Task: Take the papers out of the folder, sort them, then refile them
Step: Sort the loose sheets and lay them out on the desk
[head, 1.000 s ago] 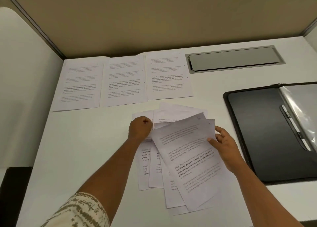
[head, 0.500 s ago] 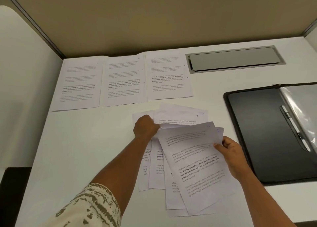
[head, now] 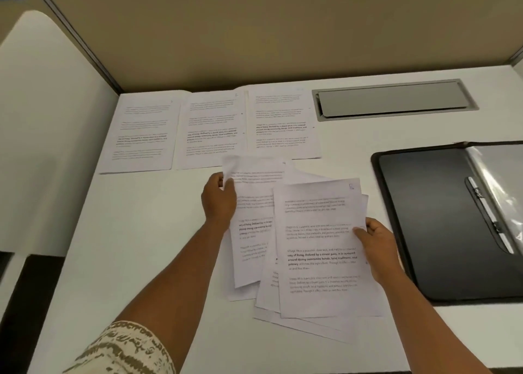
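Mid-frame, your left hand (head: pixel 219 201) pinches one printed sheet (head: pixel 254 204); your right hand (head: pixel 377 249) grips the loose stack (head: pixel 319 249). The open black folder (head: pixel 424 221) lies at right.

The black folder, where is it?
In the head view, the black folder lies open on the desk's right side, beside the right hand and below the grey slot cover.

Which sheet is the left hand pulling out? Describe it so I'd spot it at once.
Start at the row of three pages laid flat along the desk's back edge. Just in front lies a loose fan of papers; the left hand pinches the top-left corner of one sheet. It reaches farthest back, nearly touching the row.
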Demonstrator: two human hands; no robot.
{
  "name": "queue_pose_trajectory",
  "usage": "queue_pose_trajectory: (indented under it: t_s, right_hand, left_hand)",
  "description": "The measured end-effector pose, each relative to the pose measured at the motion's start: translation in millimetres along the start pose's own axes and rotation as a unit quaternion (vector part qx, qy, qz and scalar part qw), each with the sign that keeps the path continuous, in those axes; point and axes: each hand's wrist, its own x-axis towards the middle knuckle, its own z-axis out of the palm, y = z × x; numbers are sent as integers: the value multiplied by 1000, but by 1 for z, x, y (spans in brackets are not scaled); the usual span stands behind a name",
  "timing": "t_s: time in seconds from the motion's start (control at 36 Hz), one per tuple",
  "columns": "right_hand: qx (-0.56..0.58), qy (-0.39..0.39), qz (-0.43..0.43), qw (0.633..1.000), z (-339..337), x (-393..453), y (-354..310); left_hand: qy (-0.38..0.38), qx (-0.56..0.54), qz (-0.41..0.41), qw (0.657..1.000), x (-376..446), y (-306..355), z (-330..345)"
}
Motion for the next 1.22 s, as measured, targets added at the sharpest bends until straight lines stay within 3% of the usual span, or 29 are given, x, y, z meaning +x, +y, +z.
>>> queue_pose_trajectory:
  t_s: [0.22, 0.42, 0.58, 0.75, 0.86, 1.06, 1.22]
  right_hand:
    - [-123, 52, -37, 990, 14, -1, -15]
    - [-119, 69, -71, 988, 17, -7, -23]
    - [-122, 34, -101, 987, 21, -18, -25]
    - [-177, 69, -189, 963, 31, -33, -31]
    - [-128, -7, -196, 972, 51, -50, -48]
    - [-3, -195, -86, 977, 76, -70, -72]
    - [-50, -243, -30, 968, 79, -84, -61]
  left_hand:
    - [105, -26, 27, 994, -9, 9, -46]
    - [157, -106, 6, 982, -17, 20, -87]
    - [214, -169, -6, 962, -13, 24, -120]
    - [221, -223, -57, 948, -16, 13, -141]
    - [188, -235, -73, 951, -25, 3, -140]
    - [100, -225, -89, 965, -41, -7, -126]
    - [81, -195, -66, 975, -47, -10, -111]
